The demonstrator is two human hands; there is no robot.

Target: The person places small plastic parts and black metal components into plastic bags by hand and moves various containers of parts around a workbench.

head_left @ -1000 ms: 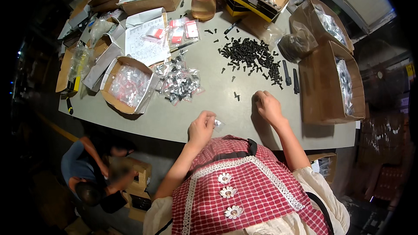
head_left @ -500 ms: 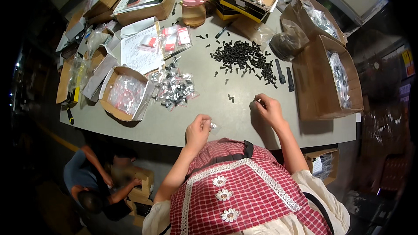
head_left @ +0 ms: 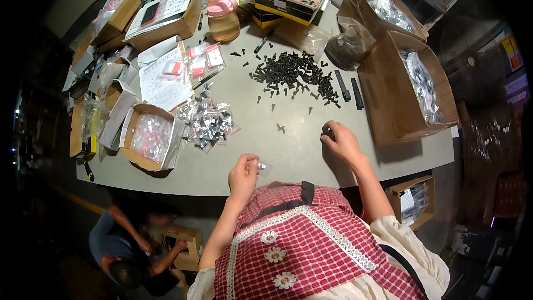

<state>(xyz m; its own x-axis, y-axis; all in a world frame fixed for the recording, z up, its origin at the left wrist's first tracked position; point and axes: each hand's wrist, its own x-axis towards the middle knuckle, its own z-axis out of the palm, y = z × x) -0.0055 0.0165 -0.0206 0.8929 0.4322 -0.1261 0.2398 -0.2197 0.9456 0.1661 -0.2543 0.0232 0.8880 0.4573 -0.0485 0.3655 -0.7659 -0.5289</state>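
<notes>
My left hand (head_left: 243, 178) pinches a small clear plastic bag (head_left: 265, 168) near the table's front edge. A small light-and-dark piece shows inside the bag. To the right, my right hand (head_left: 341, 142) hovers low over the table with its fingers curled. Whatever lies between its fingertips, if anything, is too small to make out. Two or so loose black screws (head_left: 281, 128) lie between the hands. Beyond them spreads a large pile of black screws (head_left: 291, 72). Left of it is a heap of filled clear bags (head_left: 208, 125).
An open cardboard box (head_left: 129, 147) of small bags stands at left. Big cartons (head_left: 383, 89) line the right side. Two black strips (head_left: 350, 90) lie beside the pile. A pink-lidded jug (head_left: 224, 28) and papers (head_left: 164, 80) are farther back. A co-worker (head_left: 119, 244) works at lower left.
The whole view has shifted, moving the table's things leftward. My right hand sits slightly farther from the loose screws. A lone screw now shows between that hand and the pile.
</notes>
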